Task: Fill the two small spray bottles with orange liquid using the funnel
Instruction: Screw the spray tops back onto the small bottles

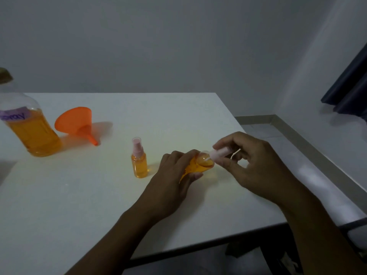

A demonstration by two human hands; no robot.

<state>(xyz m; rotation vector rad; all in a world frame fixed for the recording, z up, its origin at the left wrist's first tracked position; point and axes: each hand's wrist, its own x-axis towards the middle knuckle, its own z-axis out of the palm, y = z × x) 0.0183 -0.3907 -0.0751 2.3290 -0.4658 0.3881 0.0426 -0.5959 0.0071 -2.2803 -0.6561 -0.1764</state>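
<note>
One small spray bottle [139, 162] stands upright mid-table, filled with orange liquid and capped with its pink sprayer. My left hand [174, 175] grips a second small bottle [199, 165] of orange liquid, tilted to the right. My right hand [256, 165] pinches the pink spray head [220, 152] right at that bottle's mouth; its thin white tube sticks out behind my fingers. The orange funnel [76, 124] lies on its side at the left. Beside it stands the large bottle [31, 132] of orange liquid with a purple label.
The white table [99, 205] ends in a right edge close to my right hand and a front edge near my forearms. Beyond the right edge lie a grey floor and skirting [297, 133]. A dark curtain [351, 90] hangs at the far right.
</note>
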